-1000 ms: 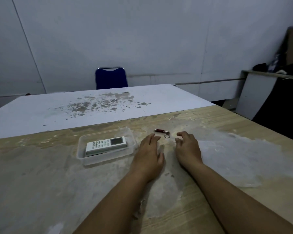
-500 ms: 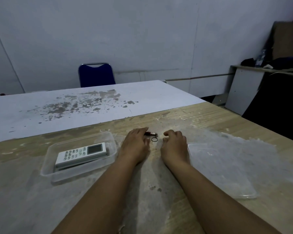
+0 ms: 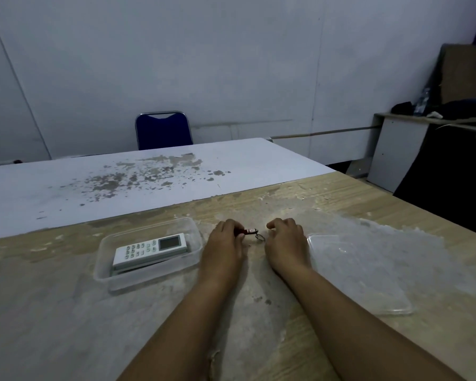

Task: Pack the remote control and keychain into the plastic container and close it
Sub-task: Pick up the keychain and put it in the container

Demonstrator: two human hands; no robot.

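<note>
A white remote control [image 3: 150,249] lies inside the clear plastic container [image 3: 195,228] on the wooden table. To its right, a small dark red keychain [image 3: 250,231] with a metal ring [image 3: 260,237] rests on the table between my hands. My left hand [image 3: 224,247] has its fingertips pinched on the keychain's left end. My right hand [image 3: 285,243] rests on the table just right of the ring, fingers curled, holding nothing. The clear lid [image 3: 363,273] lies flat to the right of my right hand.
A white table [image 3: 121,182] with a worn, stained patch adjoins the far edge of the wooden one. A blue chair [image 3: 162,130] stands behind it. At the right a low white shelf [image 3: 396,149] carries dark clutter.
My left hand moved forward and closed its fingertips on the keychain's end. The camera view shifted, bringing the lid on the right into sight.
</note>
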